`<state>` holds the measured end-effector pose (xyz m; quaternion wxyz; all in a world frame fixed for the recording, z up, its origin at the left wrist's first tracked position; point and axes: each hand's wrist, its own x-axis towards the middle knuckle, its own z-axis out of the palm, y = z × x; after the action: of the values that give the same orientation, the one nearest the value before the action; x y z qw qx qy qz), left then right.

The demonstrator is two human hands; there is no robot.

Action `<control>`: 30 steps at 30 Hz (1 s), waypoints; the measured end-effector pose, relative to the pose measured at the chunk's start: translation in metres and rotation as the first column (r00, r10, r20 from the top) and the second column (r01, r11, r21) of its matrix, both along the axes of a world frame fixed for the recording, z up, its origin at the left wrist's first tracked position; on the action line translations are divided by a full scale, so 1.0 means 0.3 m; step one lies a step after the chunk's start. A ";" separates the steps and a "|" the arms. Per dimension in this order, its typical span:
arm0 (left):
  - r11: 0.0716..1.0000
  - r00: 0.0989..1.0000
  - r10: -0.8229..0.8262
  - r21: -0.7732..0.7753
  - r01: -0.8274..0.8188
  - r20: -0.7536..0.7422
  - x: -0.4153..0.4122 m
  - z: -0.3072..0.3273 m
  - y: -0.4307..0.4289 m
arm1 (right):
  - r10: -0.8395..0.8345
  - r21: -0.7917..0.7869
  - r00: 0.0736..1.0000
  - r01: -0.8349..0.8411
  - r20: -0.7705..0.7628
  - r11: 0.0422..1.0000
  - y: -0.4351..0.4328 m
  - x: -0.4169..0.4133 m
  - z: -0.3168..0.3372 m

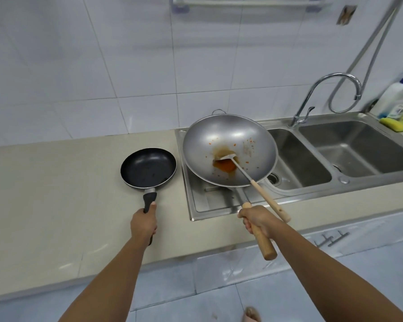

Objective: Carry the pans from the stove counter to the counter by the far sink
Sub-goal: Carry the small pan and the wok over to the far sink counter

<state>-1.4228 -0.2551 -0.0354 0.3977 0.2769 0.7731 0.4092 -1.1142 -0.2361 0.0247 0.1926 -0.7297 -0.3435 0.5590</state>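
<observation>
1. Now the left hand (142, 223) is clenched around the black handle of the small frying pan (148, 167), which sits on the beige counter (56, 194) just left of the sink (312, 159).
2. Meanwhile the right hand (257, 219) grips the wooden handle of the steel wok (229, 149), held tilted over the sink's left drainboard.
3. Inside the wok, a spatula (254, 182) lies in orange sauce, its wooden handle jutting over the rim towards the right hand.

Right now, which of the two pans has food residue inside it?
The large silver wok in the right hand, above the sink: orange sauce and a spatula lie inside. The small black frying pan in the left hand looks clean.
</observation>
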 end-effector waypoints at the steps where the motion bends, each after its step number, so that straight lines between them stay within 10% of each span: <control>1: 1.000 1.000 0.003 -0.006 -0.003 0.008 0.005 0.003 0.008 | 0.006 -0.002 1.000 -0.006 0.002 1.000 0.002 -0.005 0.000; 18: 0.995 0.975 -0.080 -0.067 0.068 -0.206 0.064 0.015 -0.005 | 0.061 0.074 0.995 -0.066 0.075 0.995 0.004 0.024 -0.034; 24: 0.981 0.824 -0.160 -0.183 0.069 -0.544 0.139 0.047 -0.053 | 0.053 0.104 0.996 -0.061 0.074 0.993 -0.035 0.033 -0.029; 30: 0.916 0.728 -0.370 -0.356 0.183 -0.577 0.231 0.080 -0.047 | 0.118 0.148 0.975 -0.147 0.189 0.978 -0.085 0.051 -0.019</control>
<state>-1.3535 -0.2694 -0.0114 0.2053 0.4534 0.8596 0.1158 -1.0989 -0.2616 0.0190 0.1815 -0.7343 -0.4515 0.4733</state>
